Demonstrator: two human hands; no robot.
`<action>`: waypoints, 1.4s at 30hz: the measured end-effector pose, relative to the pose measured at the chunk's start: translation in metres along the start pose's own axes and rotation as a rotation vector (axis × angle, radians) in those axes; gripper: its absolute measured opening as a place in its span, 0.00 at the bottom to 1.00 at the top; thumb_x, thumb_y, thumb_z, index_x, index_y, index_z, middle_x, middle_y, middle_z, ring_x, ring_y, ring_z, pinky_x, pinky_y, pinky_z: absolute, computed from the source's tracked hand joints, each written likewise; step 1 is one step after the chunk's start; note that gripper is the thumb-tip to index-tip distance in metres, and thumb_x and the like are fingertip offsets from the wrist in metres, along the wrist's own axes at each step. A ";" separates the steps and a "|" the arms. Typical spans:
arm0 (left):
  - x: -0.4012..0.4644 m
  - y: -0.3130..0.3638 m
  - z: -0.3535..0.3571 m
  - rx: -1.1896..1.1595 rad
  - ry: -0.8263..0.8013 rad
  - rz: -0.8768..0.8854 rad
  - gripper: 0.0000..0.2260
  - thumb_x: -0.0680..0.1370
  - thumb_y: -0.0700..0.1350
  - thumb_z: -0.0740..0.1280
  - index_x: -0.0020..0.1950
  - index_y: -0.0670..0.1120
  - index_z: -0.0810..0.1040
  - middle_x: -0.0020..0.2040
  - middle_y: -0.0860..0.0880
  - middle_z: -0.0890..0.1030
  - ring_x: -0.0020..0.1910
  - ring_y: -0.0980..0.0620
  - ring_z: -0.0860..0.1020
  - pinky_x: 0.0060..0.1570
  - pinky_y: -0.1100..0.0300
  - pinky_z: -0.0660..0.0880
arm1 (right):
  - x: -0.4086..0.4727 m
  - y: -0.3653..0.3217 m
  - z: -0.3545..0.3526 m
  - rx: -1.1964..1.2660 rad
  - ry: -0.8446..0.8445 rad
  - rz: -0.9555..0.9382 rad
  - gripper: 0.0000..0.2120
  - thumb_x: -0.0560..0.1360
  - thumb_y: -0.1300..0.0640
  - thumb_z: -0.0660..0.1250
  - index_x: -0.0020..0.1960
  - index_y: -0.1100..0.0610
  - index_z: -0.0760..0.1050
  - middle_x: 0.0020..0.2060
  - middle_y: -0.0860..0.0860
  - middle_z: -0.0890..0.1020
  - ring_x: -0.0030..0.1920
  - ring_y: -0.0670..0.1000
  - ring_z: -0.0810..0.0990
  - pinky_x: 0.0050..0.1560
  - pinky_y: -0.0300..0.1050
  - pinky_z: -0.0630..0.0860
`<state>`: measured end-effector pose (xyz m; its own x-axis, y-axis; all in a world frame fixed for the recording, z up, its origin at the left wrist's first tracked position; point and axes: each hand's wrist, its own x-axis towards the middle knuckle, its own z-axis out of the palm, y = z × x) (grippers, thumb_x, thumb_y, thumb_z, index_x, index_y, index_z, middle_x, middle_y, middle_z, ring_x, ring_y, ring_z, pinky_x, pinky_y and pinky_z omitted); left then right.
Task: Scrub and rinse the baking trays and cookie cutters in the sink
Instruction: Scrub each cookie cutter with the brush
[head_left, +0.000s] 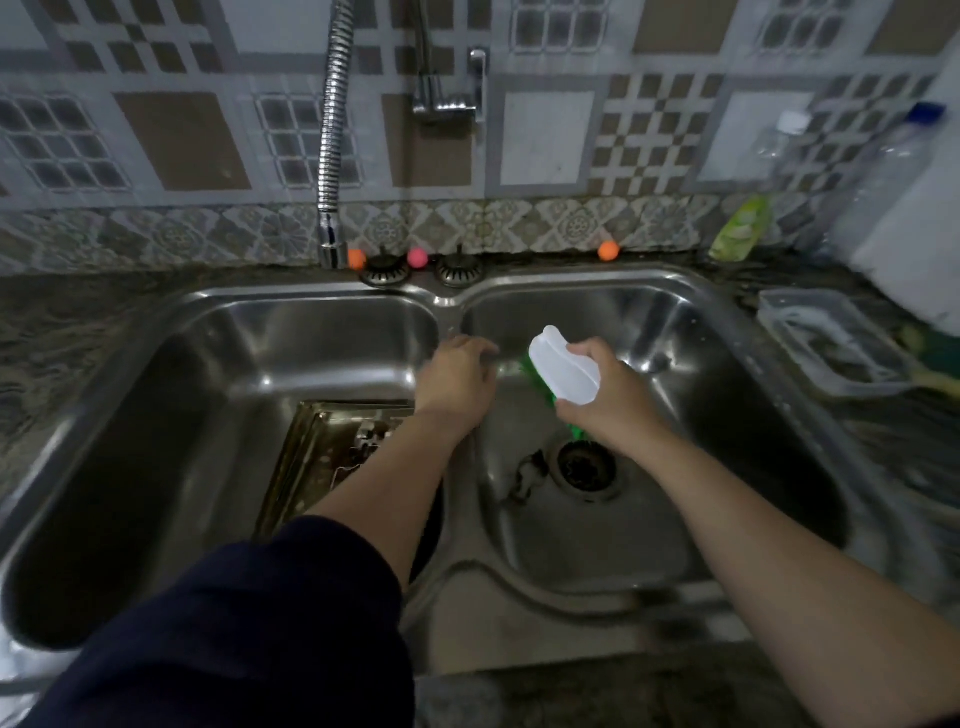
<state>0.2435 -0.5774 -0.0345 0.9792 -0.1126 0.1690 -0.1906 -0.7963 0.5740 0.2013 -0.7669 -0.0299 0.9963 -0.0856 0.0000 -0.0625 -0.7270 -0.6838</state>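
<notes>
My right hand (597, 395) grips a white-backed scrub brush (563, 366) with green bristles over the right basin (675, 322). My left hand (457, 379) hovers over the divider between the basins. Its curled fingers pinch a small, blurred metal cookie cutter (491, 353) right beside the bristles. A baking tray (306, 447) lies in the left basin (234, 332) with metal cutters (369, 436) on it, partly hidden by my left forearm. Another small metal piece (527, 475) lies beside the right drain (587, 465).
A flexible metal faucet hose (332, 156) hangs over the back of the left basin, with the tap (447, 98) on the tiled wall. On the right counter stand a clear plastic container (831, 343), a green soap pouch (740, 228) and plastic bottles (883, 171).
</notes>
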 end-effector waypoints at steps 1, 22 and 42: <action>0.001 0.011 0.010 -0.006 -0.058 -0.006 0.14 0.77 0.42 0.64 0.62 0.48 0.78 0.61 0.47 0.78 0.60 0.46 0.76 0.59 0.53 0.74 | 0.001 0.007 -0.005 -0.008 -0.004 0.010 0.31 0.67 0.52 0.72 0.65 0.39 0.63 0.58 0.51 0.73 0.54 0.55 0.74 0.49 0.51 0.76; -0.013 0.028 0.155 0.198 -0.423 -0.528 0.06 0.78 0.46 0.64 0.53 0.48 0.77 0.55 0.45 0.79 0.49 0.46 0.77 0.44 0.59 0.73 | 0.013 0.118 -0.057 0.040 -0.147 -0.004 0.36 0.68 0.55 0.73 0.72 0.39 0.64 0.56 0.49 0.70 0.54 0.49 0.71 0.45 0.41 0.71; 0.012 0.194 0.126 -0.979 -0.187 -0.431 0.16 0.78 0.43 0.68 0.65 0.47 0.74 0.51 0.47 0.81 0.43 0.50 0.81 0.34 0.60 0.76 | 0.035 0.147 -0.257 -0.349 -0.041 0.154 0.26 0.75 0.43 0.63 0.72 0.44 0.67 0.72 0.50 0.69 0.69 0.57 0.70 0.67 0.52 0.69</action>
<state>0.2266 -0.8083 -0.0220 0.9564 -0.0923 -0.2770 0.2798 0.0195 0.9598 0.2122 -1.0513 0.0571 0.9748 -0.1898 -0.1175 -0.2209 -0.8964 -0.3843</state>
